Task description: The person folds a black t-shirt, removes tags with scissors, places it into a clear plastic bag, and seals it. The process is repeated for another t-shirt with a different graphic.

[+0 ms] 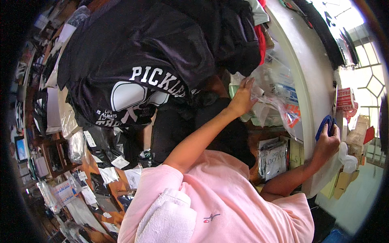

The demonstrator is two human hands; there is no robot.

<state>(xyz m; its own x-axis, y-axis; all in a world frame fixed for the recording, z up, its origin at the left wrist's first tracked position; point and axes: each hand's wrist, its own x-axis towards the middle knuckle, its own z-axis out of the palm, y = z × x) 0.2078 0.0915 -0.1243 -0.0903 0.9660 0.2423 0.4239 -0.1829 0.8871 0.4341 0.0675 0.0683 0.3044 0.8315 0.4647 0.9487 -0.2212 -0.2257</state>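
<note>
My left hand (243, 97) reaches over the clear plastic bags (264, 104) beside the white table; whether its fingers close on the plastic is hidden. My right hand (328, 141) is at the table's edge, holding scissors with blue handles (322, 127), blades pointing away from me. To the left of the bags, a large black garment (170, 39) with a white printed paddle design spreads before me. Some red material (260, 42) shows at its right edge.
The white tabletop (310, 39) curves along the right side. Beyond it sit a red fragile-tape roll (345, 98) and cardboard boxes (358, 133) near a barred window (372, 79). Plastic-packed garments (273, 158) stand under the table. Labelled parcels (100, 179) cover the left side.
</note>
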